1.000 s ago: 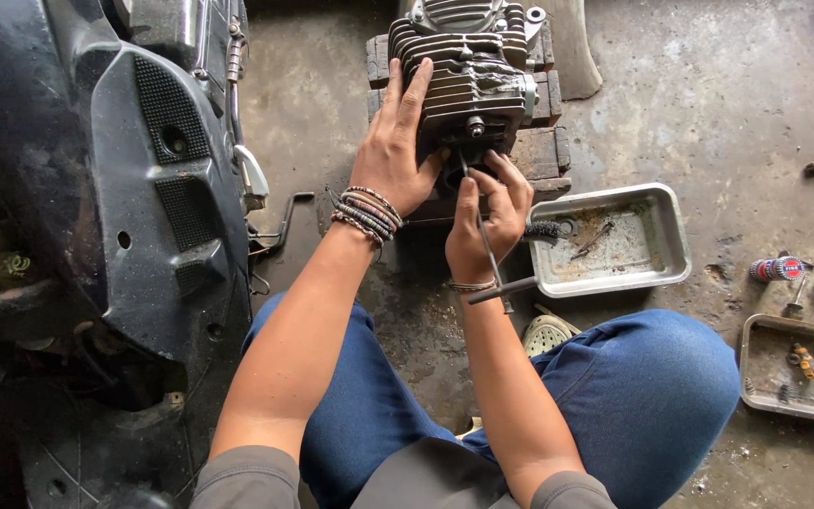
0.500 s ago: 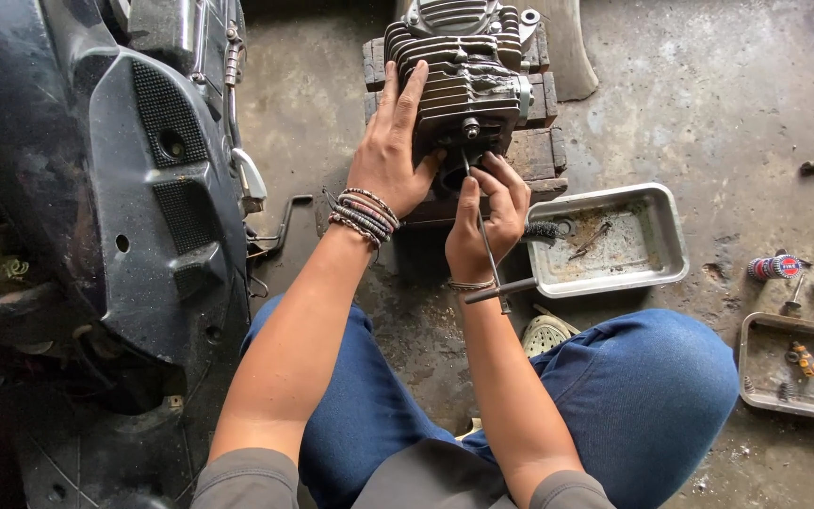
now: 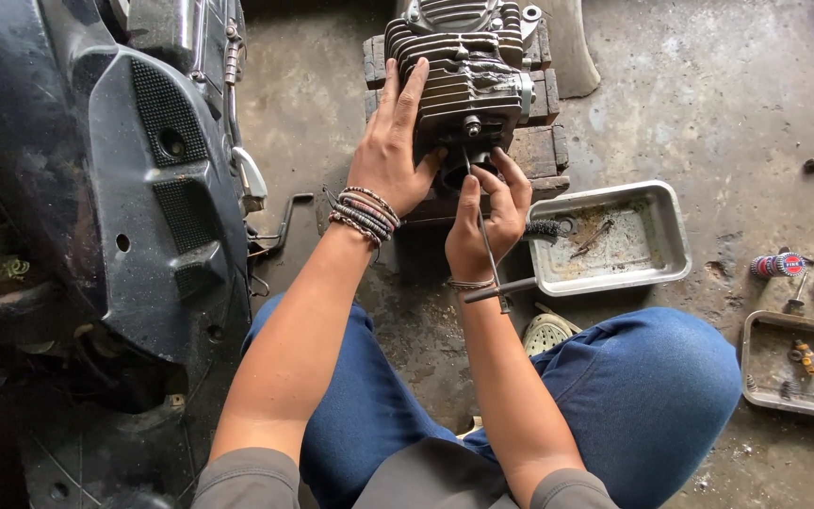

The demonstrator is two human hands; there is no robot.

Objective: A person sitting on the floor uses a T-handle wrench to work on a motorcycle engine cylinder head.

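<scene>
left hand point(image 3: 398, 155) lying open, bracing finned cylinder head point(image 3: 459, 66) on wooden blocks point(image 3: 539, 151); right hand point(image 3: 484, 221) gripping T-handle tool point(image 3: 492, 264), probably working the lower port; next: steady pressure

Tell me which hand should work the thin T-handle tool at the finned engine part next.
Right, probably. The right hand already grips the thin metal T-handle tool, its tip at the opening under the grey finned metal engine part. The left hand lies flat against that part's side, apparently steadying it.
</scene>
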